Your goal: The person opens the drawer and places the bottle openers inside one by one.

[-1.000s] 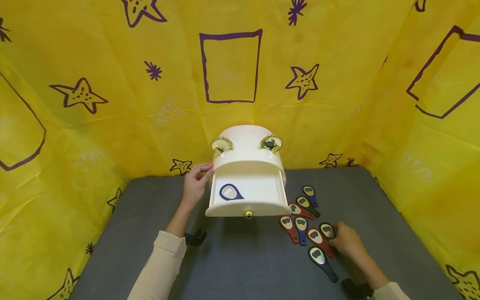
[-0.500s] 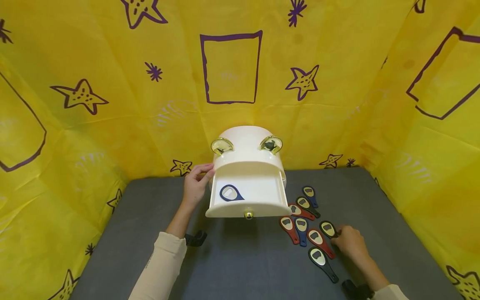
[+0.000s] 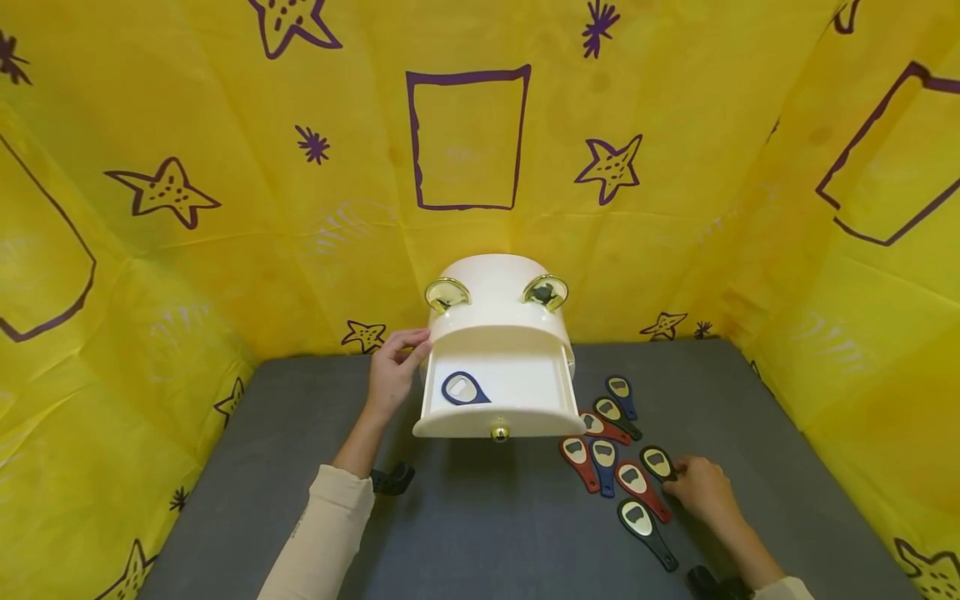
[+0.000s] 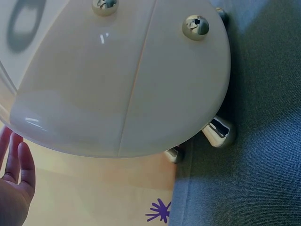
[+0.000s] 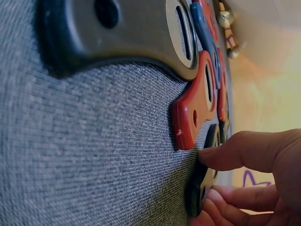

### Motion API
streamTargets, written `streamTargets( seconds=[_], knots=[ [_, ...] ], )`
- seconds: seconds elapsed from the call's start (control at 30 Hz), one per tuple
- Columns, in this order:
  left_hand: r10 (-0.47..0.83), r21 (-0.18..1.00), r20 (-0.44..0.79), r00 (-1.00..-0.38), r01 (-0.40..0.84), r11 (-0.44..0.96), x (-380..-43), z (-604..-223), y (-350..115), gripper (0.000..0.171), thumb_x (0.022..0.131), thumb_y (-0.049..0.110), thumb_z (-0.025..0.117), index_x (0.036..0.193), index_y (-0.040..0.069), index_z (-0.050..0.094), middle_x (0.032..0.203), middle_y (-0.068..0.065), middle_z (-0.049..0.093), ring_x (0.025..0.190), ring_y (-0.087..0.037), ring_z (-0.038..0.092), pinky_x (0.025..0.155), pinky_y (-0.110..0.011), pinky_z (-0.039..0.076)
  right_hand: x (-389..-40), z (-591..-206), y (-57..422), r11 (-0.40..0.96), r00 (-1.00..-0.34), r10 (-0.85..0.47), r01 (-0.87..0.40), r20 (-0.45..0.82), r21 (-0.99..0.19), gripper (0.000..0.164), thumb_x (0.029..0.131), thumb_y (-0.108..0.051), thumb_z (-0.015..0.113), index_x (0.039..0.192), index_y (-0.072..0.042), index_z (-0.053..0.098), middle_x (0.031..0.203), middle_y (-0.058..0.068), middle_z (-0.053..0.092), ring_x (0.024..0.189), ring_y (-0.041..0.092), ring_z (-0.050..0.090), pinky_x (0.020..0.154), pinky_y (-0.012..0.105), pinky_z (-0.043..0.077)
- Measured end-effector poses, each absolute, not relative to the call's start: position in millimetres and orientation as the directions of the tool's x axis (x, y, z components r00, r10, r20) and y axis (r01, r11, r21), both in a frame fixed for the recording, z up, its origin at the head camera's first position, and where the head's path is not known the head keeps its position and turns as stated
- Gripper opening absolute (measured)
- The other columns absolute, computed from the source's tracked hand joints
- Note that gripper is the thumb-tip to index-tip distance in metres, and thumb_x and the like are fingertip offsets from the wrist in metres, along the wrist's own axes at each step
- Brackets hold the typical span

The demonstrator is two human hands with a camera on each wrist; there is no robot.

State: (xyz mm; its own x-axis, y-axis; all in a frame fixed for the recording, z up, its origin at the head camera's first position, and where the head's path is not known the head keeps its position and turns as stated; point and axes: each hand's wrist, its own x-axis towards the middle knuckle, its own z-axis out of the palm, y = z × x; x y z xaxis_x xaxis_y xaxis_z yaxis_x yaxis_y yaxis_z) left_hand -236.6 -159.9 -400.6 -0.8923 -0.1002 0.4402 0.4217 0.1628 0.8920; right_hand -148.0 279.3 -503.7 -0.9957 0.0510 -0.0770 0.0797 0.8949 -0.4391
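We see a black bottle opener (image 3: 657,463) in front and to the right of the white cabinet (image 3: 491,287), its handle pinched between the thumb and fingers of the right hand (image 3: 702,492). Seven more openers (image 3: 642,492), red, blue and black, lie on the grey tabletop (image 3: 487,537) to the cabinet's right and front. The cabinet's drawer (image 3: 528,383) stands pulled out towards us, holding a blue-rimmed opener (image 3: 460,388). At the cabinet's left side we find the left hand (image 3: 391,375), its relaxed fingers touching it. Behind the cabinet hangs a yellow cloth (image 3: 360,242) with purple stars.
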Motion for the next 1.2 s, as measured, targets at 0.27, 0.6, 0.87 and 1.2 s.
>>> streamTargets(
  seconds=[0.27,0.6,0.87,1.2],
  knots=[
    [-0.093,0.895,0.435,-0.896,0.418,0.159,-237,-402,-160,0.023,0.088,-0.002,0.067,0.107,-0.014,0.066,0.117,-0.031,0.060,0.098,0.001,0.057,0.075,-0.010,0.049,-148,-504,281,0.869,-0.994,0.068,0.099,-0.082,-0.485,0.042,0.070,-0.013,0.074,0.100,0.015,0.067,0.075,0.008,0.066,0.073,0.026,0.060,0.071,0.055,0.050],
    [-0.090,0.890,0.443,-0.892,0.426,0.161,-237,-400,-160,0.023,0.088,-0.002,0.068,0.106,-0.015,0.067,0.116,-0.031,0.060,0.097,0.002,0.056,0.074,-0.009,0.048,-148,-500,283,0.841,-0.992,0.081,0.118,-0.093,-0.528,0.042,0.071,-0.016,0.074,0.099,0.014,0.066,0.075,0.007,0.066,0.070,0.021,0.057,0.064,0.040,0.048],
    [-0.073,0.879,0.458,-0.886,0.439,0.184,-236,-398,-162,0.023,0.086,-0.003,0.069,0.106,-0.014,0.067,0.114,-0.032,0.062,0.091,0.004,0.057,0.073,-0.009,0.049,-153,-490,283,0.791,-0.990,0.080,0.132,-0.112,-0.598,0.042,0.075,-0.016,0.076,0.102,0.014,0.066,0.083,0.017,0.071,0.074,0.021,0.063,0.062,0.030,0.048],
    [-0.072,0.876,0.464,-0.883,0.445,0.188,-235,-396,-161,0.023,0.087,-0.003,0.068,0.106,-0.015,0.067,0.113,-0.032,0.062,0.091,0.005,0.058,0.073,-0.010,0.050,-154,-466,281,0.755,-0.994,0.063,0.103,-0.086,-0.647,0.040,0.080,-0.016,0.075,0.106,0.013,0.066,0.091,0.020,0.072,0.079,0.021,0.066,0.062,0.025,0.049]
  ],
)
